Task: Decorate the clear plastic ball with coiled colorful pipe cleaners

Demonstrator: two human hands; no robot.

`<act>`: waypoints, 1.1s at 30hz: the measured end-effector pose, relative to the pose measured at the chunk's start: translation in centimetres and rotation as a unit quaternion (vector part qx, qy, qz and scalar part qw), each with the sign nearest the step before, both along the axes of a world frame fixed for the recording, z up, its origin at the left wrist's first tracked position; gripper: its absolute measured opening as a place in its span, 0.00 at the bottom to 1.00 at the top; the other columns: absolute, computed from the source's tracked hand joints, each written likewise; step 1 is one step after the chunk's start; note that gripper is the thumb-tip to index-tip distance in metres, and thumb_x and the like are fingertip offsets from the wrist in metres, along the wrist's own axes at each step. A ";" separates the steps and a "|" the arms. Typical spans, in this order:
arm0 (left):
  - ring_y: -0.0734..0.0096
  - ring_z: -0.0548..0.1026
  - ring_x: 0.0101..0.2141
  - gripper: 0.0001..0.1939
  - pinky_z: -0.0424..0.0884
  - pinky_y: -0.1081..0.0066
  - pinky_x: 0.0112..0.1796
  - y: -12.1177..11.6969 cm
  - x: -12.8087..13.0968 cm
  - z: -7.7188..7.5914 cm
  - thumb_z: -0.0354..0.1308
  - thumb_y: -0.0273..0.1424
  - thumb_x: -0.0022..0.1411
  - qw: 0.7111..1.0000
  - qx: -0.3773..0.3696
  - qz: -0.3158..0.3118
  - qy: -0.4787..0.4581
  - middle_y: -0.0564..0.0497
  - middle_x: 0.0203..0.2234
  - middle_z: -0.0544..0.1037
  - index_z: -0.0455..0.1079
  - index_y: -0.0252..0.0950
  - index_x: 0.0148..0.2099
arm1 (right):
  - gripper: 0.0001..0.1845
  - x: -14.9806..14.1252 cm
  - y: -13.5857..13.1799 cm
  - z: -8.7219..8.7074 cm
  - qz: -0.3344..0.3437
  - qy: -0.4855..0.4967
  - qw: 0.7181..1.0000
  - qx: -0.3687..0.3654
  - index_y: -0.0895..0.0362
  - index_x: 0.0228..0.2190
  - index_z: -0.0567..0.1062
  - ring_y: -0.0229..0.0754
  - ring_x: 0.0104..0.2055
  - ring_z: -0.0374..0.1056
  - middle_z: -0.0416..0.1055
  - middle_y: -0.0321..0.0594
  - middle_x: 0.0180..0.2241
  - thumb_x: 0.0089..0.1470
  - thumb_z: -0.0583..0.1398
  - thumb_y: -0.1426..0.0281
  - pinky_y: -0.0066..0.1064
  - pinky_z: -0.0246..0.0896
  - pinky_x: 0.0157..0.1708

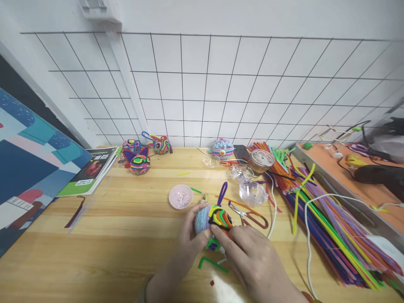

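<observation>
One wrapped ball (202,220) sat low over the counter (126,252), near one pink bowl (171,201) and one pair of scissors (258,220); four decorated balls (139,165) stood farther back. Its single purple loop (222,192) pointed toward the wall (195,54); being round, it showed no clear long axis. The left hand's (191,235) grip was clamped on it; the right hand's (257,254) index finger pressed it, its grip unclear.

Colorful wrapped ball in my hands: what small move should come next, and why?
I'd probably press the black strip down onto the colorful ball with the right hand: its index fingertip is at the strip, and the left hand holds the ball's blue side.
</observation>
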State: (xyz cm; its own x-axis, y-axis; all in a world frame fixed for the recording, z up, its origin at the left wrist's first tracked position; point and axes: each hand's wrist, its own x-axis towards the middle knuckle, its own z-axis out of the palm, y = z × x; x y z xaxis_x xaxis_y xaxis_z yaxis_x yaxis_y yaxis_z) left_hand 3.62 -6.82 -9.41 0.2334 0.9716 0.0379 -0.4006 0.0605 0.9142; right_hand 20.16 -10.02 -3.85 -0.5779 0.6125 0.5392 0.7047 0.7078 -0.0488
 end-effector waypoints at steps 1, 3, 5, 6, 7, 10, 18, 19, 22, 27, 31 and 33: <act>0.58 0.69 0.48 0.22 0.66 0.62 0.49 0.0 0.0 0.0 0.61 0.35 0.56 1.000 -0.002 -0.001 0.002 0.46 0.47 0.71 0.65 0.39 0.53 | 0.17 0.0 0.0 0.0 0.000 0.000 1.000 -0.001 0.67 0.49 0.70 0.44 0.24 0.63 0.69 0.44 0.25 0.60 0.52 0.78 0.35 0.59 0.21; 0.59 0.69 0.47 0.22 0.66 0.63 0.48 0.1 0.0 0.1 0.61 0.35 0.56 1.000 -0.002 -0.002 0.002 0.47 0.47 0.71 0.65 0.39 0.53 | 0.17 0.0 0.0 -0.1 0.000 -0.001 1.000 0.000 0.68 0.50 0.70 0.44 0.24 0.63 0.69 0.44 0.25 0.60 0.52 0.78 0.35 0.59 0.21; 0.59 0.69 0.46 0.22 0.66 0.63 0.48 0.0 0.0 0.2 0.62 0.36 0.55 1.000 -0.001 -0.002 0.004 0.47 0.46 0.72 0.66 0.39 0.52 | 0.17 0.0 0.1 -0.1 0.000 -0.002 1.000 0.003 0.68 0.50 0.70 0.44 0.24 0.63 0.68 0.44 0.25 0.61 0.52 0.78 0.34 0.59 0.21; 0.60 0.70 0.46 0.22 0.66 0.63 0.48 0.0 0.0 0.3 0.62 0.36 0.55 1.000 -0.001 -0.002 0.005 0.47 0.46 0.72 0.66 0.39 0.52 | 0.17 0.0 0.1 -0.1 0.000 -0.002 1.000 0.005 0.68 0.50 0.69 0.44 0.24 0.63 0.68 0.43 0.25 0.61 0.52 0.78 0.34 0.59 0.21; 0.60 0.70 0.46 0.22 0.66 0.63 0.48 0.0 0.0 0.4 0.62 0.35 0.56 1.000 -0.002 -0.005 0.008 0.47 0.46 0.72 0.66 0.39 0.52 | 0.17 0.0 0.1 -0.1 0.000 -0.001 1.000 0.005 0.68 0.50 0.69 0.43 0.24 0.63 0.68 0.43 0.24 0.61 0.52 0.77 0.34 0.58 0.21; 0.59 0.70 0.46 0.21 0.66 0.63 0.48 -0.1 0.0 0.5 0.62 0.35 0.55 1.000 -0.002 0.003 0.004 0.47 0.45 0.72 0.67 0.39 0.52 | 0.17 0.0 0.1 -0.1 0.000 0.001 1.000 0.003 0.67 0.50 0.69 0.43 0.24 0.62 0.68 0.42 0.24 0.61 0.51 0.77 0.34 0.58 0.22; 0.60 0.71 0.42 0.19 0.67 0.63 0.44 -0.1 -0.1 1.0 0.60 0.38 0.56 0.995 -0.091 -0.005 -0.036 0.47 0.44 0.73 0.68 0.40 0.49 | 0.16 0.0 0.0 -0.3 0.001 -0.002 1.000 0.000 0.66 0.49 0.70 0.42 0.24 0.62 0.68 0.42 0.25 0.61 0.51 0.78 0.33 0.57 0.23; 0.61 0.71 0.42 0.18 0.67 0.64 0.44 -0.1 -0.1 1.1 0.60 0.38 0.56 0.995 -0.095 -0.004 -0.035 0.47 0.44 0.73 0.68 0.40 0.48 | 0.16 0.0 0.0 -0.3 0.004 -0.003 1.000 0.001 0.66 0.49 0.70 0.42 0.24 0.62 0.68 0.42 0.25 0.61 0.51 0.78 0.33 0.57 0.23; 0.63 0.71 0.41 0.16 0.66 0.66 0.43 -0.3 -0.1 1.4 0.59 0.38 0.58 0.995 -0.101 -0.001 -0.019 0.48 0.42 0.73 0.66 0.40 0.48 | 0.16 -0.1 -0.1 -0.4 0.011 -0.003 1.000 0.003 0.66 0.49 0.70 0.42 0.24 0.61 0.68 0.42 0.25 0.61 0.51 0.78 0.33 0.56 0.23; 0.64 0.69 0.42 0.15 0.65 0.66 0.43 -0.4 0.1 1.7 0.58 0.37 0.58 0.995 -0.098 0.011 -0.002 0.50 0.41 0.72 0.65 0.40 0.47 | 0.17 -0.3 0.0 -0.4 0.011 -0.002 1.000 0.009 0.66 0.49 0.71 0.41 0.23 0.61 0.68 0.40 0.24 0.62 0.51 0.78 0.32 0.55 0.22; 0.65 0.69 0.40 0.16 0.65 0.67 0.42 -0.5 0.1 1.9 0.59 0.37 0.57 0.995 -0.100 0.016 0.003 0.49 0.40 0.71 0.65 0.39 0.47 | 0.16 -0.3 0.0 -0.3 0.014 -0.002 1.000 0.003 0.66 0.49 0.71 0.41 0.23 0.61 0.68 0.41 0.24 0.62 0.51 0.77 0.33 0.55 0.22; 0.64 0.69 0.40 0.16 0.66 0.67 0.42 -0.6 0.1 1.8 0.58 0.37 0.58 0.995 -0.102 0.014 0.005 0.49 0.40 0.72 0.66 0.39 0.47 | 0.16 -0.3 0.0 -0.3 0.013 0.000 1.000 0.004 0.66 0.49 0.71 0.41 0.24 0.61 0.68 0.41 0.24 0.62 0.51 0.78 0.32 0.56 0.23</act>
State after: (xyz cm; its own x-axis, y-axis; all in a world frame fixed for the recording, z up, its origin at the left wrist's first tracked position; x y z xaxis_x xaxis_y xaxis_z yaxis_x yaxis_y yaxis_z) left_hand 3.68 -7.39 -7.56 0.2051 0.9652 -0.1621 -0.3953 0.2332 0.8885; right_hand 19.86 -10.01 -4.15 -0.5938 0.5931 0.5437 0.6863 0.7261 -0.0426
